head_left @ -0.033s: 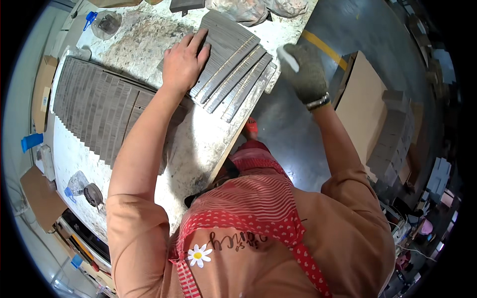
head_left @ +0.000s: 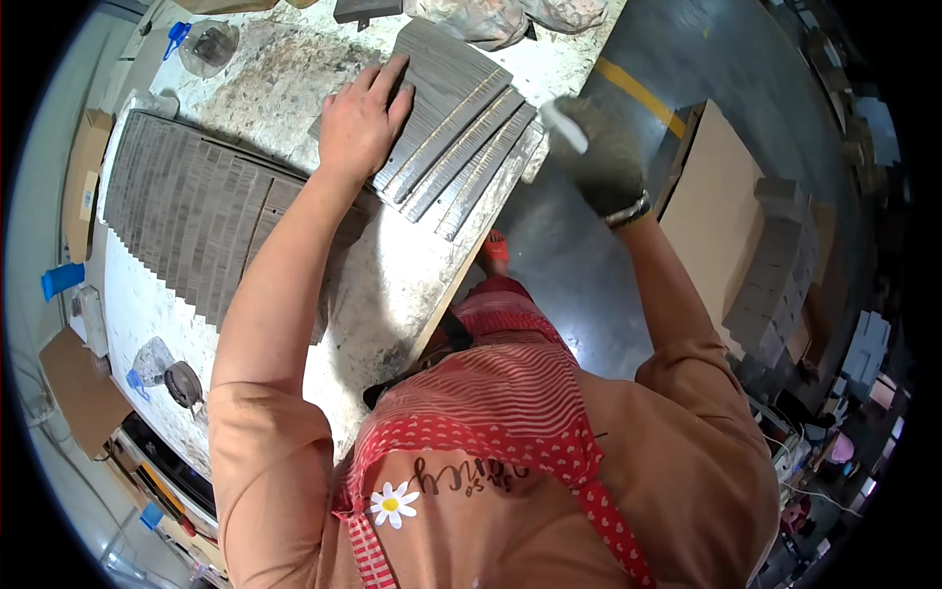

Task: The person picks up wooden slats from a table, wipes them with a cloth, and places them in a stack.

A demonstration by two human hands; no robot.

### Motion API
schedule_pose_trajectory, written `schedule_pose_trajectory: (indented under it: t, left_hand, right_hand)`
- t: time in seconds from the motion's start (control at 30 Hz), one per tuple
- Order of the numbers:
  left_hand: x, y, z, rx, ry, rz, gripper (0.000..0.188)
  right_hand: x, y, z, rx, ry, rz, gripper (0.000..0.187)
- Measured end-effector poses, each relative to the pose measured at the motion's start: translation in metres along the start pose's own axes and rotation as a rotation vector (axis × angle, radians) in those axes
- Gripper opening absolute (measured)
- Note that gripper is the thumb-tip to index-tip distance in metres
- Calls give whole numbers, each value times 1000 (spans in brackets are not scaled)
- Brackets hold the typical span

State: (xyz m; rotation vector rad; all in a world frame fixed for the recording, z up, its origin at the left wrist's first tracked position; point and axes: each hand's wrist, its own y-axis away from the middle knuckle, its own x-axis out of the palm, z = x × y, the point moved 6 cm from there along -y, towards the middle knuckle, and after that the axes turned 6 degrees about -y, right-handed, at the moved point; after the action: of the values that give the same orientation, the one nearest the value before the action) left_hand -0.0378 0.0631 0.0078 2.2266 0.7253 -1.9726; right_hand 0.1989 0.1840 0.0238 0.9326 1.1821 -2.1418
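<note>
Several grey wood-grain boards [head_left: 442,93] lie fanned out near the table's right edge, their long edges stepped and streaked with pale yellowish and silvery marks. My bare left hand [head_left: 361,118] lies on their left side, fingers stretched out over the top board. Just right of the boards, past the table edge, is my right hand [head_left: 601,157] in a dark glove, smeared by motion. A white, elongated piece [head_left: 565,126] shows at its finger side, close to the board corners; what it is cannot be made out. The gloved fingers are blurred.
A larger stepped stack of similar boards [head_left: 186,216] lies on the stained white table [head_left: 378,294] at left. Clear bottles [head_left: 209,49] and a dark round roll [head_left: 183,385] sit on the table. Cardboard [head_left: 714,211] stands to the right, beyond the grey floor [head_left: 549,236].
My gloved right hand has shifted slightly and blurred, the white piece dropping a little and tilting. My left hand and the boards have barely moved.
</note>
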Motion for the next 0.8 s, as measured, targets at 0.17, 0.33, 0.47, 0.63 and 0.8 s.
schedule_pose_trajectory:
  t: [0.17, 0.33, 0.47, 0.63, 0.8]
  left_hand:
    - [0, -1, 1, 9, -5, -12, 43]
    - [-1, -2, 0, 0, 14, -5, 45]
    - [-1, -1, 0, 9, 12, -6, 45]
    - [-4, -1, -2, 1, -6, 37, 43]
    - [-4, -2, 0, -6, 19, 19, 45]
  right_hand:
    - [-16, 3, 29, -154, -23, -34, 23]
    - [12, 16, 6, -50, -2, -125, 25]
    - [11, 22, 31, -20, -82, 173, 28]
    - [-7, -6, 16, -132, -51, -9, 31]
    - [13, 5, -15, -77, -86, -43, 27]
